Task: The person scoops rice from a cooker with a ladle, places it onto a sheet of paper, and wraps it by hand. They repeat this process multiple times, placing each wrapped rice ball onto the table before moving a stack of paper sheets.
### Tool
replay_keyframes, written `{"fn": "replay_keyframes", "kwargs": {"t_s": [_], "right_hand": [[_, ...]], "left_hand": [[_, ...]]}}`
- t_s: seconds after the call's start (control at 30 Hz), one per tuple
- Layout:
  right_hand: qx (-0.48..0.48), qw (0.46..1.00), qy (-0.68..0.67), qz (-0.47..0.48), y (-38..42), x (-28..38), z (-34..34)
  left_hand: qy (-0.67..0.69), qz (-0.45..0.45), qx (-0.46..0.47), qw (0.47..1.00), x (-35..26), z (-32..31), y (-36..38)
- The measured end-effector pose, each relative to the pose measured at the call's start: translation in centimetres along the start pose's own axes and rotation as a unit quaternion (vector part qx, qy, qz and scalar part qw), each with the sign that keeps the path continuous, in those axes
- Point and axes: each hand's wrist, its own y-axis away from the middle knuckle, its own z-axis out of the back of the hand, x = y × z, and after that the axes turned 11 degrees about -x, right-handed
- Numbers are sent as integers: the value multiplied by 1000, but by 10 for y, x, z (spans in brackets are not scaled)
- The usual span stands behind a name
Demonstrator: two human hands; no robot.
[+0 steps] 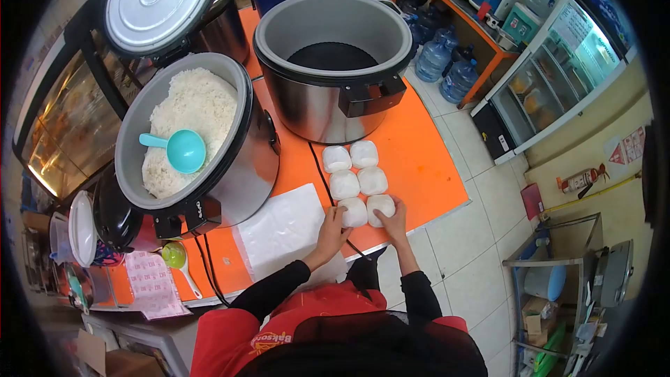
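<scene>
1. Six white packets (373,180) are lying in two columns of three on the orange table (436,174), running toward 12 o'clock from the hands.
2. Left hand (329,232) is touching the near-left packet; right hand (396,223) is touching the near-right one. Fingers are curving round outer edges; I cannot tell whether either is pinching.
3. Technique, my judgement: light, even pressure from both sides is suiting these soft-looking shapes; squeezing is risking dents.
4. Black cord (320,167) is running close along the left column, likely snagging a sideways slide; the table's near edge is leaving little room.
5. Plastic sheets (279,227) are lying at 9 o'clock; a rice-filled cooker (255,185) with turquoise ladle (185,151) is standing at 10, another cooker (324,115) near 12.
</scene>
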Motion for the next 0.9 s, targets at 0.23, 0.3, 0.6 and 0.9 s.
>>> {"fn": "replay_keyframes", "kwargs": {"t_s": [0.23, 0.3, 0.6, 0.9], "right_hand": [[-57, 967, 177, 175, -10, 53, 10], [-112, 938, 174, 277, -18, 134, 7], [189, 621, -47, 759, 3, 489, -167], [384, 635, 116, 659, 21, 494, -399]], "left_hand": [[23, 54, 27, 998, -24, 18, 1], [-35, -125, -111, 985, -37, 52, 4], [-280, -197, -598, 724, -46, 243, -7], [-337, -149, -606, 705, -30, 283, -16]]}}
